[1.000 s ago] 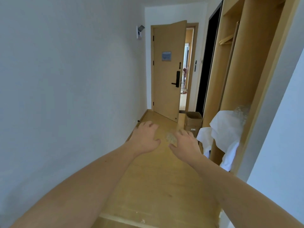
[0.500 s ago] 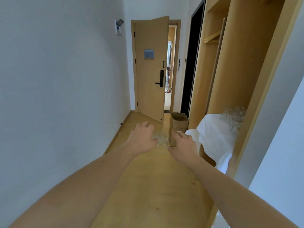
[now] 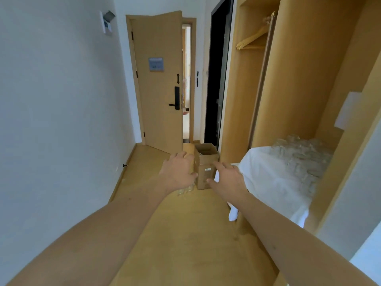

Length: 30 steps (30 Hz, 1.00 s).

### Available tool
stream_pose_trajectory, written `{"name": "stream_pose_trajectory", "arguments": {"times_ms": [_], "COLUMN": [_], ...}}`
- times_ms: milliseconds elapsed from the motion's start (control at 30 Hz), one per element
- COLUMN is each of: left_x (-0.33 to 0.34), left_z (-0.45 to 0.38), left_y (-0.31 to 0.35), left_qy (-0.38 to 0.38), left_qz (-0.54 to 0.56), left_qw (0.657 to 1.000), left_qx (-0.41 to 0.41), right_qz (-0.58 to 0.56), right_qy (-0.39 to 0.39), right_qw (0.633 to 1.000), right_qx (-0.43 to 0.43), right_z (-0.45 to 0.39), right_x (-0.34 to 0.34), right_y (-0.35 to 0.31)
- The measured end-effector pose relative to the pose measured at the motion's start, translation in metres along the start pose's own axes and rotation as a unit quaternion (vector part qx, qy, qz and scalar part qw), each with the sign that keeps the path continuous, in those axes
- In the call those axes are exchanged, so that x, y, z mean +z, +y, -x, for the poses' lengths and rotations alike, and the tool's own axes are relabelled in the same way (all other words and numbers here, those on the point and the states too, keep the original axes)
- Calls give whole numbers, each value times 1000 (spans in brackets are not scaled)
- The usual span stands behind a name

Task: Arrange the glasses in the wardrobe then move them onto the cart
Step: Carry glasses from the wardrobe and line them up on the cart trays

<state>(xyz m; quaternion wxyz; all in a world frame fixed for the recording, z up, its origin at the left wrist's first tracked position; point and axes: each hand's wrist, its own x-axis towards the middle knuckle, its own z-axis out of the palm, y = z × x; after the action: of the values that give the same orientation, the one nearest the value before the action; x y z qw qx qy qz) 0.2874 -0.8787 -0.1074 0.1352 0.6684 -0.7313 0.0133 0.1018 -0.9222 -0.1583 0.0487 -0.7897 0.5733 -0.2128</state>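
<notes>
Glasses (image 3: 185, 189) show as a clear glint under the left hand (image 3: 178, 172), whose curled fingers seem to hold them — the grip itself is hidden. The right hand (image 3: 228, 178) hovers beside it, fingers spread, holding nothing. Beyond the hands stands a box (image 3: 206, 159); right of it, more glasses (image 3: 303, 155) crowd a white cloth (image 3: 266, 174) in the wardrobe (image 3: 305, 79).

Single head-worn wide-angle view, facing down a hallway and tilted slightly down. Both forearms reach in from the bottom edge, left hand (image 3: 179, 172) and right hand (image 3: 228, 180) near centre frame. Door (image 3: 158, 79) far off at 12 o'clock, wardrobe (image 3: 299, 79) close by at 2 o'clock, floor (image 3: 185, 234) beneath.
</notes>
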Motion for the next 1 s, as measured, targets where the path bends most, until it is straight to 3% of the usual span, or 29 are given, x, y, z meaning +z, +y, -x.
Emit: {"name": "stream_pose_trajectory", "arguments": {"times_ms": [433, 1000], "left_x": [46, 107], "left_z": [-138, -358], "left_y": [-32, 38], "left_qy": [-30, -34], "left_qz": [35, 52], "left_qw": [996, 991], "left_qx": [79, 117], "right_qz": [30, 35], "right_qy": [-12, 12], "right_qw": [994, 988], "right_qx": [109, 153], "right_z": [-103, -261], "right_x": [31, 32], "right_y": [36, 179]}}
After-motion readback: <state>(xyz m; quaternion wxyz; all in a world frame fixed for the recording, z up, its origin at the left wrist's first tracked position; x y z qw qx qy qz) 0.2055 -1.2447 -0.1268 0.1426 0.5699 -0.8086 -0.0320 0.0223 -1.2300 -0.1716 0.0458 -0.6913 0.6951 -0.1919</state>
